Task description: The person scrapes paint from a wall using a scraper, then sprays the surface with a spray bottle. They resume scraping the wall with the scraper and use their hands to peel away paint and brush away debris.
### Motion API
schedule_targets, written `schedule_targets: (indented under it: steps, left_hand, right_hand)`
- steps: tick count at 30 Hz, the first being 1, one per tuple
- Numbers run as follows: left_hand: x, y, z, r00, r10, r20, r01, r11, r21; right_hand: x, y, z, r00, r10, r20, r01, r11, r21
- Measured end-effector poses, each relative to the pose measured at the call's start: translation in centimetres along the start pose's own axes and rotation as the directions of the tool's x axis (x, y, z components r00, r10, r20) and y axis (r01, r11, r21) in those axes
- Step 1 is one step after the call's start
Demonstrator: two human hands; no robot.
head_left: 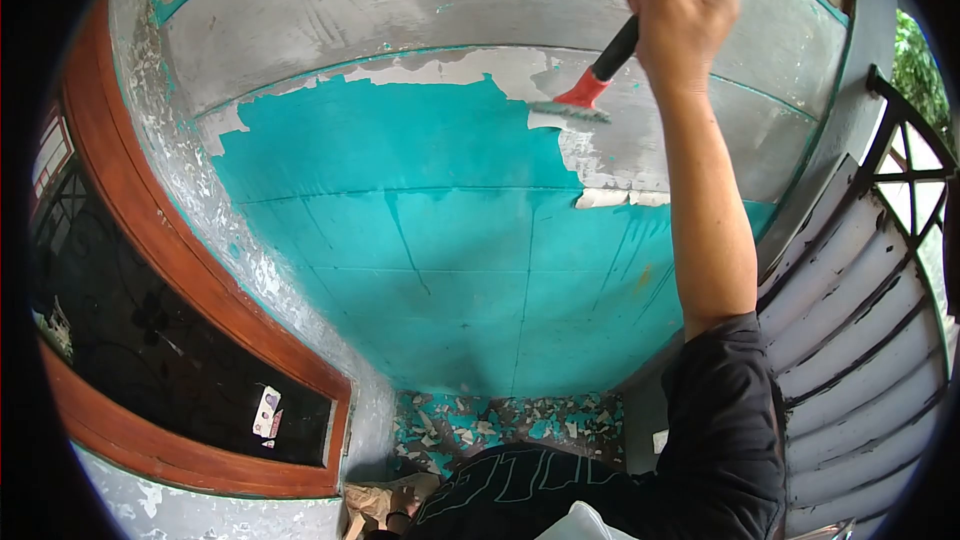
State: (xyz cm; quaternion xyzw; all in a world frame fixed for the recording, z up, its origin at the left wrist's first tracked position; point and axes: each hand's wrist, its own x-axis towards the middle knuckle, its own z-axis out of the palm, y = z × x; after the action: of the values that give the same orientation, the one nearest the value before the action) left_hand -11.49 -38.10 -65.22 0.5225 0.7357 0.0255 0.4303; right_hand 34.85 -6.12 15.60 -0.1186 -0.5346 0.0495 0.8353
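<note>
My right hand (685, 15) is raised high and wrapped round the handle of a long scraper (585, 90) with a yellow and black grip and a red head. The blade lies against the wall, at the upper right edge of the remaining turquoise paint (430, 150). Around it, grey wall (400, 0) and pale ragged patches are exposed. Low at the bottom, left of my black shirt, a small bit of skin with a dark band (403, 502) shows by something brown; I cannot tell whether it is my left hand.
Paint flakes (510, 420) litter the floor at the wall's foot. A wooden window frame (220, 270) with dark glass stands on the left, with a sticker (266, 412) on the pane. On the right is a metal gate (865, 340) with black bars.
</note>
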Motion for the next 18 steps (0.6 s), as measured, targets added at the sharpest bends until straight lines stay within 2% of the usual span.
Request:
schedule_targets:
  steps: [1,2,4,5,7,11,13,14,16,18]
  left_hand:
    - [0.0,1.2,-0.2,0.974,-0.18,0.14,0.226,0.846,-0.483]
    - [-0.1,2.3,-0.3,0.973,-0.18,0.142,0.227,0.843,-0.487]
    - [-0.6,3.5,-0.6,0.965,-0.261,0.012,0.253,0.923,-0.29]
    - [-0.4,4.3,-0.7,0.967,-0.255,0.007,0.246,0.924,-0.294]
    - [-0.1,5.3,-0.8,0.965,-0.262,0.018,0.25,0.896,-0.368]
    - [0.2,6.6,-0.9,0.96,-0.275,0.053,0.264,0.826,-0.499]
    - [-2.0,8.5,-2.3,0.956,-0.281,0.08,0.278,0.791,-0.545]
    - [-4.5,12.2,-4.5,0.957,-0.277,0.081,0.275,0.794,-0.543]
    - [-8.9,18.5,-8.8,0.977,-0.197,-0.084,0.157,0.927,-0.342]
    - [-8.1,19.4,-9.7,0.978,-0.205,-0.045,0.184,0.941,-0.285]
  right_hand:
    - [0.5,0.1,-0.4,0.999,-0.038,-0.012,0.038,0.999,-0.025]
    - [0.8,0.1,-0.5,0.997,-0.074,-0.024,0.073,0.996,-0.05]
    - [-0.8,1.8,-0.9,0.999,-0.047,-0.008,0.046,0.998,-0.046]
    - [-1.3,2.5,-1.0,0.999,-0.032,0.01,0.032,0.999,-0.038]
    - [-1.1,2.2,-1.0,0.998,-0.058,0.033,0.057,0.998,0.014]
    - [-1.5,2.2,-1.3,0.997,-0.076,0.029,0.077,0.997,-0.006]
    - [-3.5,4.0,-1.4,0.997,-0.019,0.079,0.038,0.967,-0.252]
    - [-4.2,4.3,-1.5,0.994,0.044,0.099,-0.034,0.994,-0.103]
    - [-3.5,3.1,-1.8,0.996,0.023,0.084,-0.015,0.996,-0.086]
    - [-2.5,1.9,-2.3,0.995,-0.054,0.083,0.058,0.997,-0.044]
